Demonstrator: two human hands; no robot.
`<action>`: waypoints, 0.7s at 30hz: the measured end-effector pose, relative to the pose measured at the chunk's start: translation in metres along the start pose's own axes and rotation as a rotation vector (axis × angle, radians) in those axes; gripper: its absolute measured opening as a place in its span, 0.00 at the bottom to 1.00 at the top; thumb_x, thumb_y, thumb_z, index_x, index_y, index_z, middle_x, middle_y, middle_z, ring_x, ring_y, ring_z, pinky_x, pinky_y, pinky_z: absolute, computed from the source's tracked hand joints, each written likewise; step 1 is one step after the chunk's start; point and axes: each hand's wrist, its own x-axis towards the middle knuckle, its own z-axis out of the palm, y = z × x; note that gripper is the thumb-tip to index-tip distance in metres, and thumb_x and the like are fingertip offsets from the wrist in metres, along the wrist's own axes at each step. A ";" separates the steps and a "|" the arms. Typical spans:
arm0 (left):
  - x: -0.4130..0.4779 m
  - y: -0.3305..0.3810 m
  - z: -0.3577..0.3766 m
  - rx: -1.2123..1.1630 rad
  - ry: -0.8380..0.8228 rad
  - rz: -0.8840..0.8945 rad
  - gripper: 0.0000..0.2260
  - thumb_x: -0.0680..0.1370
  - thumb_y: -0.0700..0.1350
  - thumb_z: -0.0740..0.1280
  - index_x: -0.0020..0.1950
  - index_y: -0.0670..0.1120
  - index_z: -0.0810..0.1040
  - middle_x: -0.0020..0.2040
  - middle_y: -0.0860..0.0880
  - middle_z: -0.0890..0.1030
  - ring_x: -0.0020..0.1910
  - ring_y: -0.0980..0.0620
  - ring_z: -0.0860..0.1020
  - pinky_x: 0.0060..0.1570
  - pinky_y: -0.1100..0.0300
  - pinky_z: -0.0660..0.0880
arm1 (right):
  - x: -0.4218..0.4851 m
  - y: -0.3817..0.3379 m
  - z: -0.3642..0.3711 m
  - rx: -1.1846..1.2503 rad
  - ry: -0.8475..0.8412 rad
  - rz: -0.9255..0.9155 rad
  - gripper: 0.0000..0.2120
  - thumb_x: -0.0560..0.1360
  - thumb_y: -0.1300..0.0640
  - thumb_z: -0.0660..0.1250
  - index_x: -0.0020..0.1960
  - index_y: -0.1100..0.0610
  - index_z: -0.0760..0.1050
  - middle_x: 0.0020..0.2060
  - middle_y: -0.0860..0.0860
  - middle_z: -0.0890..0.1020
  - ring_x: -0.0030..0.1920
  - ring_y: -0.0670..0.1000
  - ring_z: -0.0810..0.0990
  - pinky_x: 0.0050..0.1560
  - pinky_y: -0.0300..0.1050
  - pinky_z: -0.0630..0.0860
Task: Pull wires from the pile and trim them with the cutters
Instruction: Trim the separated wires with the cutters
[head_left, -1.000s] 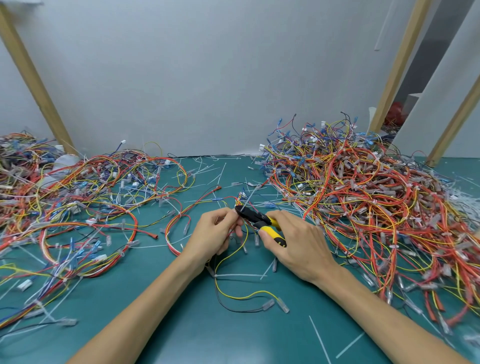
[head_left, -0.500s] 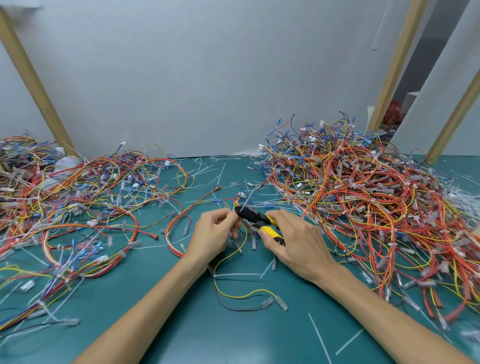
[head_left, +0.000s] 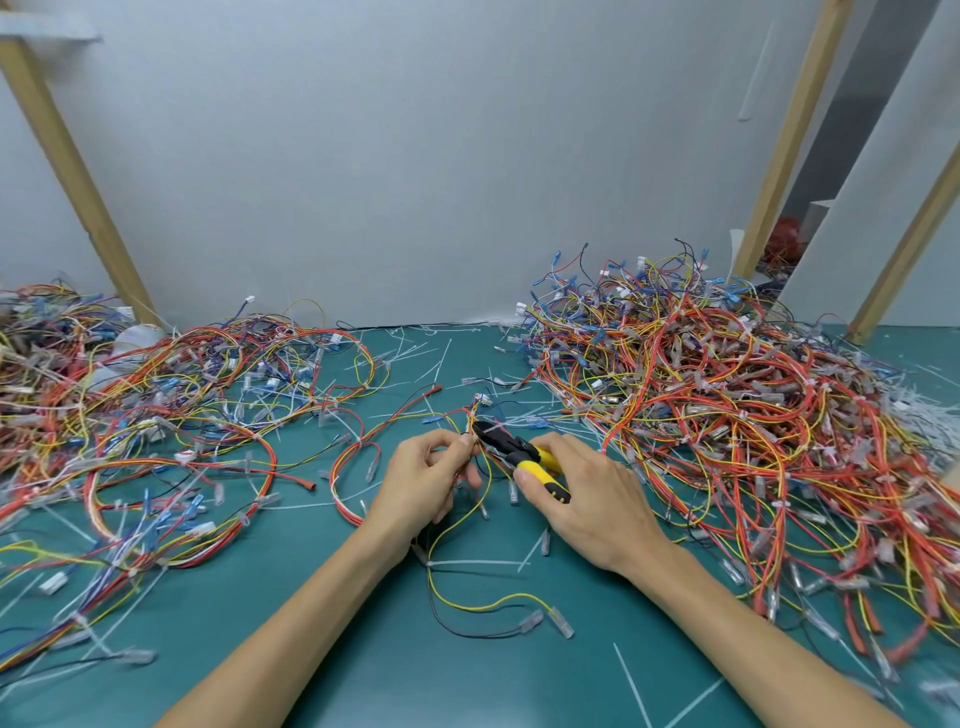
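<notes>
Beside the pile's (head_left: 727, 415) edge, left hand (head_left: 421, 483) pinches wire (head_left: 478, 607), right hand (head_left: 592, 499) grips cutters (head_left: 511, 447).

Left hand (head_left: 421, 486): bare.
Right hand (head_left: 597, 501): bare, thumbnail showing.
Left forearm (head_left: 291, 623): unsleeved, from 7 o'clock.
Right forearm (head_left: 753, 623): unsleeved, from 5 o'clock.

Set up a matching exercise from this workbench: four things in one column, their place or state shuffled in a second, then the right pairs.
Things
1. cutters
2. left hand
3. wire pile
4. yellow wire

Place or state
A. heaped high on the right side of the mat
B. pinching a wire bundle
C. gripped by the right hand, nose at the bundle
D. trailing on the mat between the forearms

Pairs: 1-C, 2-B, 3-A, 4-D
</notes>
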 end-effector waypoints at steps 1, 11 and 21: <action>0.000 0.000 0.000 0.002 0.004 0.005 0.12 0.82 0.47 0.61 0.47 0.40 0.78 0.31 0.49 0.81 0.16 0.54 0.62 0.17 0.68 0.58 | 0.000 0.000 0.000 -0.002 -0.006 -0.004 0.21 0.75 0.31 0.48 0.56 0.43 0.68 0.42 0.42 0.72 0.41 0.47 0.69 0.38 0.45 0.63; 0.000 -0.003 -0.002 0.019 -0.032 0.032 0.11 0.83 0.45 0.60 0.48 0.40 0.77 0.32 0.49 0.81 0.16 0.54 0.63 0.17 0.68 0.59 | 0.007 0.005 -0.002 0.077 -0.026 -0.006 0.21 0.74 0.31 0.53 0.54 0.44 0.73 0.41 0.45 0.79 0.42 0.48 0.75 0.41 0.47 0.71; -0.001 -0.002 -0.004 -0.017 -0.100 0.050 0.13 0.83 0.48 0.58 0.48 0.40 0.76 0.34 0.48 0.82 0.16 0.54 0.63 0.17 0.68 0.58 | 0.013 0.011 -0.012 0.198 -0.118 0.032 0.14 0.77 0.37 0.61 0.49 0.44 0.78 0.30 0.41 0.77 0.35 0.43 0.74 0.39 0.42 0.69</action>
